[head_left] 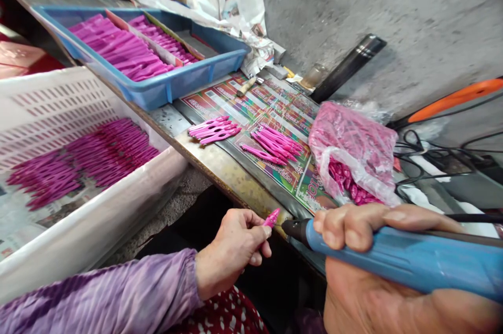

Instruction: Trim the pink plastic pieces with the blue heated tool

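Between the thumb and fingers of my left hand (239,239) is a small pink pointed piece (272,217), its tip showing above the grip. My right hand (369,266) is wrapped round a blue electric screwdriver (396,258). The tool's black nose points left and lies close to the pink piece; I cannot tell whether they touch. Two small groups of slim pink pieces lie on the bench: one on the left (214,129), one on the right (275,142). A clear bag (353,135) beyond my right hand holds more pink parts.
A blue tray (168,82) with rows of long pink pieces stands at the back left. Below it, a white basket (129,208) holds many more. A short wooden-handled tool (247,86), a black tube (349,66), an orange-handled tool (456,99) and loose cables (420,158) lie along the wall.
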`<action>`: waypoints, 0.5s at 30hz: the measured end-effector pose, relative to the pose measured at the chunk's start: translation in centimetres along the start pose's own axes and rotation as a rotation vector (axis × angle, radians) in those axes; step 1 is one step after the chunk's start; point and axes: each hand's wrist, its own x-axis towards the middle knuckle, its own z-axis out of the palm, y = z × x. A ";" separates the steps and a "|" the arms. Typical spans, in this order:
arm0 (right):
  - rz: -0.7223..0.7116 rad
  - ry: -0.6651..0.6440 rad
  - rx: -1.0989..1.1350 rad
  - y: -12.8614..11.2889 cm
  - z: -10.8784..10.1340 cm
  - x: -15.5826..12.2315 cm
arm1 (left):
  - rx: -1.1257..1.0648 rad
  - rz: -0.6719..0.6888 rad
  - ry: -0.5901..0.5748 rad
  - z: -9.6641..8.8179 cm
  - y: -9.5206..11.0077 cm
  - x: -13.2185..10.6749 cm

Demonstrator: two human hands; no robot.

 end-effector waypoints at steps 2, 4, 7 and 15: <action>0.000 -0.001 0.002 0.0 0.1 0.1 | -0.010 0.004 0.000 0.0 0.0 0.0; 0.002 0.000 0.003 -0.1 0.3 0.1 | -0.022 0.012 -0.002 -0.1 0.0 0.1; -0.001 0.000 0.003 0.0 0.3 0.1 | -0.025 0.022 -0.008 -0.1 -0.2 0.3; -0.046 -0.186 0.027 0.6 -0.9 0.1 | -0.014 0.011 0.016 0.1 0.2 0.1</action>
